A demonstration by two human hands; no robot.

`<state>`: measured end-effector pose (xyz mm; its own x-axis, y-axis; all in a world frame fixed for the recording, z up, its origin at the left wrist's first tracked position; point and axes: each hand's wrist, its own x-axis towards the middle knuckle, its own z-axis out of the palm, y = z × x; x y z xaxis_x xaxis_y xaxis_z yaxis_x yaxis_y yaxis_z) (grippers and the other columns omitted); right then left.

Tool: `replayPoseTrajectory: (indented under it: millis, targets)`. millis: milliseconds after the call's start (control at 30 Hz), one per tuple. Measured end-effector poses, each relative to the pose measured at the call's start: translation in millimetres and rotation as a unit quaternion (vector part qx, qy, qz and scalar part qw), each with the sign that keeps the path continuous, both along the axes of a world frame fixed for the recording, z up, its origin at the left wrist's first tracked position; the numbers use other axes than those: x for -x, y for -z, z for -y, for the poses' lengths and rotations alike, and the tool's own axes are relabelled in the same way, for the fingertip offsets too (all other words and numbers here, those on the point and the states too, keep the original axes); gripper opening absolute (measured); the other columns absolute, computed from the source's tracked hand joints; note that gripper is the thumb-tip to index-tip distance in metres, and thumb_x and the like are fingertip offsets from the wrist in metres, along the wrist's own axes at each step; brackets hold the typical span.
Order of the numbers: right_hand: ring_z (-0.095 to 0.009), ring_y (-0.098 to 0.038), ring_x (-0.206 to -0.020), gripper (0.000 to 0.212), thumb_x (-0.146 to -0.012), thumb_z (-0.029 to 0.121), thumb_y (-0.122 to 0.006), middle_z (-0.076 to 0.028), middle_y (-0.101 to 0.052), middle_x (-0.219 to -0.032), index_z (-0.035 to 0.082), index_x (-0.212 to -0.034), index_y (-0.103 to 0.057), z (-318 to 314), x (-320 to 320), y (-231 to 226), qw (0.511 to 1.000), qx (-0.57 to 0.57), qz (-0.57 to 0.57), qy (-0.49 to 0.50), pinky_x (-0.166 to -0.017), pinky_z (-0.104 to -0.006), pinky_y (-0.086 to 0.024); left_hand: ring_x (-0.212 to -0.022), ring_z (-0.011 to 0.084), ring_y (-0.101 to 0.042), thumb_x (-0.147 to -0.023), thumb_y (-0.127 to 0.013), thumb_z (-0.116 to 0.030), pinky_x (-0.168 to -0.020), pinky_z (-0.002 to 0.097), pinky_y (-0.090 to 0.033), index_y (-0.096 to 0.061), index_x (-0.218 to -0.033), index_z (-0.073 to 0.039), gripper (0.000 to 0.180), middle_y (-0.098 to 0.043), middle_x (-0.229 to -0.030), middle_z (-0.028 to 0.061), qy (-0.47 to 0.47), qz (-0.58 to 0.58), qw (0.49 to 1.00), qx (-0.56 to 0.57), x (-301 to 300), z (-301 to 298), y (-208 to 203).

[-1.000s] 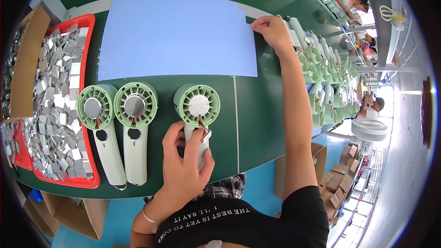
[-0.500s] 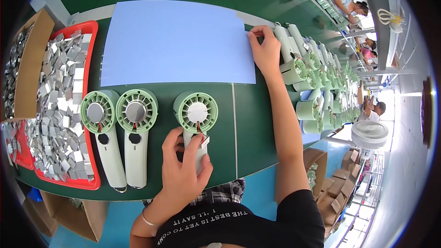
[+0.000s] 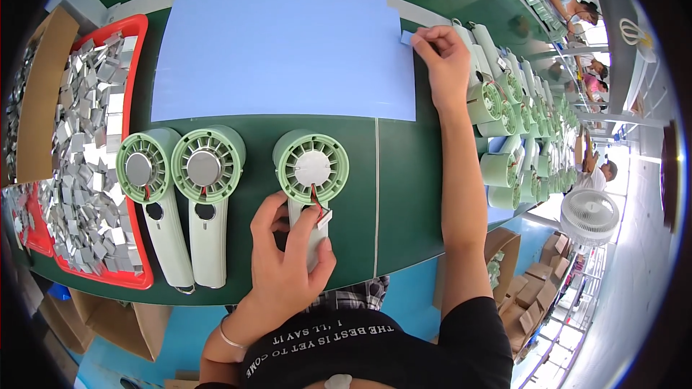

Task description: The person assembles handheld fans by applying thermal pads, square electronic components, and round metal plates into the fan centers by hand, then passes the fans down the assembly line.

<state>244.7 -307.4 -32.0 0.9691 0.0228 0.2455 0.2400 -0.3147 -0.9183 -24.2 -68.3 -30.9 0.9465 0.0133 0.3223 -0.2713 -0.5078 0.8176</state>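
Observation:
My left hand is closed around the handle of a pale green handheld fan. The fan lies on the table with its round, slotted head away from me, and a silver disc sits at its centre. Red and black wires with a white connector come out beside my fingers. At the right end of a large blue sheet, my right hand pinches a small blue piece between thumb and fingers. That piece is at the sheet's stepped edge. Two similar fans lie to the left, their centres covered by grey discs.
On the left a red tray holds many small silver metal pieces, with a cardboard box over its far side. Rows of green fans crowd the table's right side. Cardboard boxes and a white fan stand beyond; people sit farther off.
My right hand has moved slightly right, and a small blue piece now shows in its fingers, off the sheet's edge. My left hand keeps its hold on the fan. The whole view has shifted a little.

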Motion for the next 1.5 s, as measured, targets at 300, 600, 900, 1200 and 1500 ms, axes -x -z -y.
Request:
replayPoseTrajectory:
  millis: [300,600,900,1200,1500]
  targets:
    - [-0.016,-0.063,-0.093,0.018,-0.079,-0.005,-0.070,-0.005,-0.067,-0.082,0.005,-0.085,-0.056,-53.7,101.7,-64.8,0.963,-0.171,-0.137,-0.155,-0.111,-0.0419,-0.035,-0.100,0.0336,-0.058,-0.075,-0.073,-0.002,-0.078,0.0375,-0.054,-0.061,-0.127,-0.005,0.053,-0.041,-0.134,0.0254,0.018,-0.033,0.999,0.032,1.4,-1.3,-5.5]
    - [-0.019,-0.061,-0.107,0.019,-0.078,-0.010,-0.072,-0.004,-0.065,-0.079,0.004,-0.083,-0.060,-103.2,157.3,-68.5,0.968,-0.075,-0.170,-0.168,-0.107,-0.0423,-0.038,-0.099,0.0361,-0.057,-0.074,-0.074,-0.004,-0.078,0.0382,-0.054,-0.062,-0.126,-0.003,0.053,-0.042,-0.134,0.0288,0.013,-0.047,0.998,0.036,3.2,-1.8,-1.7]
    - [-0.033,-0.056,-0.122,0.026,-0.074,-0.012,-0.071,-0.006,-0.064,-0.078,0.006,-0.079,-0.053,-113.5,164.8,-67.5,0.979,0.049,-0.107,-0.167,-0.094,-0.0390,-0.048,-0.101,0.0379,-0.056,-0.072,-0.074,-0.006,-0.077,0.0402,-0.052,-0.063,-0.123,-0.003,0.052,-0.044,-0.131,0.0293,0.007,-0.045,0.999,0.028,3.7,-0.5,-0.4]
    - [-0.034,-0.056,-0.121,0.025,-0.076,-0.013,-0.070,-0.007,-0.065,-0.077,0.006,-0.081,-0.054,-109.9,162.9,-64.7,0.983,0.074,-0.072,-0.155,-0.097,-0.0416,-0.046,-0.096,0.0370,-0.057,-0.070,-0.074,-0.005,-0.073,0.0396,-0.052,-0.063,-0.122,-0.004,0.053,-0.045,-0.130,0.0286,-0.001,-0.027,0.999,0.020,2.7,1.0,1.6]
    - [-0.032,-0.058,-0.118,0.025,-0.077,-0.012,-0.070,-0.006,-0.064,-0.076,0.006,-0.081,-0.054,-106.9,164.0,-61.5,0.984,0.078,-0.066,-0.144,-0.103,-0.0457,-0.043,-0.097,0.0316,-0.060,-0.074,-0.072,-0.001,-0.072,0.0352,-0.054,-0.054,-0.126,0.001,0.055,-0.036,-0.135,0.0269,0.034,-0.011,0.999,-0.021,1.4,-5.0,2.2]
